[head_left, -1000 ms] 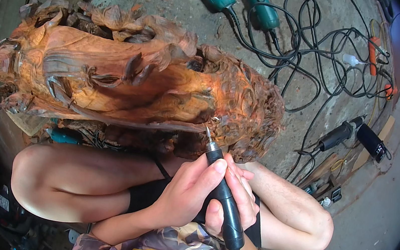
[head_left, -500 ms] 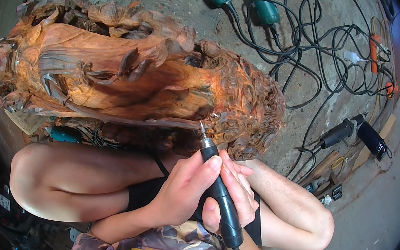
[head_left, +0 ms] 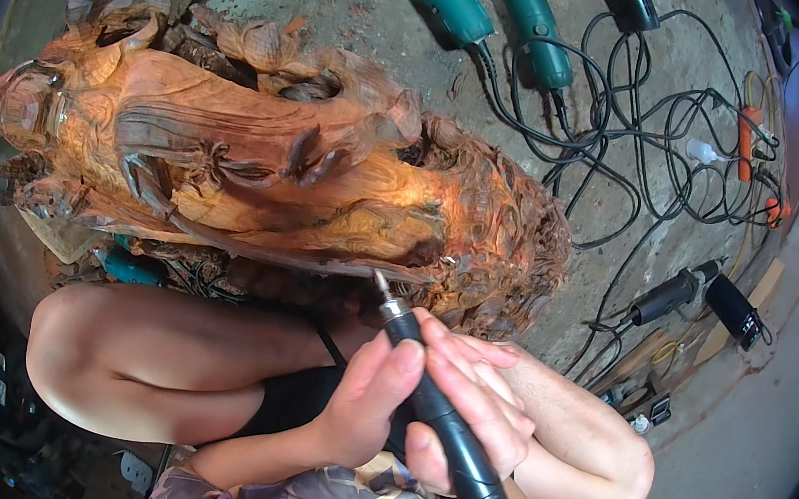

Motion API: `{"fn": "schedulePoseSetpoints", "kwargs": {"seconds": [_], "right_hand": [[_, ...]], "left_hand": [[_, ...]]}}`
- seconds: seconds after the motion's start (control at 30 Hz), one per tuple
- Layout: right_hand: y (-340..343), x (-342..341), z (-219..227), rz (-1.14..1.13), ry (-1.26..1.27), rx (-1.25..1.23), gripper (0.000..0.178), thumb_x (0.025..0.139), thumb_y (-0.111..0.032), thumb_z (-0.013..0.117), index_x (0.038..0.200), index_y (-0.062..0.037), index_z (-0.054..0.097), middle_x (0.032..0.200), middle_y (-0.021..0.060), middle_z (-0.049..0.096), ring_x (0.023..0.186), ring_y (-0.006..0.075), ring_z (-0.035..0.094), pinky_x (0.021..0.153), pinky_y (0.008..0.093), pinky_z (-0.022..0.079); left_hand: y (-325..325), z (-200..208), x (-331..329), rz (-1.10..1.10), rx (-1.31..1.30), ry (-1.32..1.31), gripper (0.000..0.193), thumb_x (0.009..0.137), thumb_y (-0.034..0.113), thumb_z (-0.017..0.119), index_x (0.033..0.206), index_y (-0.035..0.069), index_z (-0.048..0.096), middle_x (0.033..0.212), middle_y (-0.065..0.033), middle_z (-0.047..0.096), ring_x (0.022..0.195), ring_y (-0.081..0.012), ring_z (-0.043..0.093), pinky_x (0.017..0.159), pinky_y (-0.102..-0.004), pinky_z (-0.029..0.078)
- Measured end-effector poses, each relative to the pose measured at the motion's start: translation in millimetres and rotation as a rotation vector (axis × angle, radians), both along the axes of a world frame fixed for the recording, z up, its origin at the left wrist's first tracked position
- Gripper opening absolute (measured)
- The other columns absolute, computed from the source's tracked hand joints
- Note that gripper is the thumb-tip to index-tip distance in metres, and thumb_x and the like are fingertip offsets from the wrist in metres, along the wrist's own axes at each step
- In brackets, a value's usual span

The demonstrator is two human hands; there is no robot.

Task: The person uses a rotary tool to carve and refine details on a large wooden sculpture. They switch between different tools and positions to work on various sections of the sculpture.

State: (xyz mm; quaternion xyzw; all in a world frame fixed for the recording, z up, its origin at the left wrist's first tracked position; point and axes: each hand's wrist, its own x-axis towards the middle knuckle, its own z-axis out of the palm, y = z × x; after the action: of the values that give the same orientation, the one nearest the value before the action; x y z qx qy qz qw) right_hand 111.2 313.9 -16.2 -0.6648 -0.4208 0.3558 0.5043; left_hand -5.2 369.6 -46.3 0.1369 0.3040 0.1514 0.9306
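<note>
Both hands wrap one dark rotary carving tool (head_left: 443,419) at lower centre. The left hand (head_left: 369,402) closes its fingers around the barrel like a pen, and the right hand (head_left: 470,400) grips alongside, likely for steadiness. The bit sits at the underside of the reddish carved root sculpture (head_left: 268,172) filling the upper left. Teal power tools (head_left: 487,9) and tangled black cords (head_left: 657,132) lie on the concrete floor (head_left: 754,468) at upper right.

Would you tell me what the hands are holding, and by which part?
Both hands, left and right, grip a dark rotary carving tool around its body.
</note>
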Motion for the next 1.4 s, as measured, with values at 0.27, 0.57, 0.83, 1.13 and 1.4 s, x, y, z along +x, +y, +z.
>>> {"fn": "schedulePoseSetpoints", "kwargs": {"seconds": [0.27, 0.57, 0.83, 1.13, 1.4], "right_hand": [[10.0, -8.0, 2.2, -0.016, -0.025, -0.036, 0.046, 0.074, -0.005, 0.072, 0.116, 0.0141, 0.064, 0.117, 0.0339, 0.065, 0.111, 0.0427, 0.067, 0.094, 0.0434, 0.055], [-3.4, 10.4, 6.6, -0.045, -0.108, -0.125, 0.044, 0.081, -0.010, 0.070, 0.116, 0.0153, 0.064, 0.116, 0.0350, 0.065, 0.108, 0.0421, 0.068, 0.093, 0.0445, 0.055], [27.2, 32.4, 19.7, 0.199, -0.067, -0.145, 0.042, 0.076, -0.006, 0.073, 0.112, 0.0146, 0.066, 0.114, 0.0331, 0.067, 0.109, 0.0416, 0.068, 0.093, 0.0430, 0.056], [10.4, 30.0, 18.3, 0.030, -0.109, -0.204, 0.043, 0.076, -0.007, 0.072, 0.113, 0.0148, 0.066, 0.114, 0.0340, 0.067, 0.106, 0.0402, 0.070, 0.092, 0.0424, 0.056], [14.2, 31.7, 16.0, 0.122, -0.071, -0.177, 0.044, 0.078, -0.008, 0.072, 0.114, 0.0154, 0.065, 0.113, 0.0349, 0.066, 0.106, 0.0424, 0.069, 0.093, 0.0439, 0.055]], "left_hand": [[9.3, 5.5, -3.1, 0.044, 0.010, 0.032, 0.053, 0.106, 0.046, 0.036, 0.120, -0.003, 0.050, 0.125, -0.0291, 0.061, 0.116, -0.0323, 0.061, 0.105, -0.0434, 0.043], [12.6, 5.6, 15.3, -0.155, -0.019, 0.068, 0.048, 0.109, 0.036, 0.030, 0.122, -0.006, 0.051, 0.122, -0.0234, 0.063, 0.117, -0.0316, 0.061, 0.104, -0.0432, 0.045], [10.3, 10.2, 7.6, 0.013, -0.027, 0.037, 0.057, 0.107, 0.047, 0.033, 0.124, -0.005, 0.048, 0.127, -0.0296, 0.059, 0.123, -0.0372, 0.057, 0.107, -0.0486, 0.043], [9.8, 4.7, 24.5, -0.095, -0.052, -0.010, 0.054, 0.110, 0.039, 0.028, 0.127, -0.007, 0.051, 0.124, -0.0241, 0.062, 0.124, -0.0354, 0.057, 0.108, -0.0471, 0.042], [8.8, 4.5, 21.5, 0.003, -0.016, -0.061, 0.053, 0.110, 0.038, 0.028, 0.127, -0.007, 0.049, 0.123, -0.0248, 0.062, 0.124, -0.0372, 0.057, 0.108, -0.0486, 0.042]]}}
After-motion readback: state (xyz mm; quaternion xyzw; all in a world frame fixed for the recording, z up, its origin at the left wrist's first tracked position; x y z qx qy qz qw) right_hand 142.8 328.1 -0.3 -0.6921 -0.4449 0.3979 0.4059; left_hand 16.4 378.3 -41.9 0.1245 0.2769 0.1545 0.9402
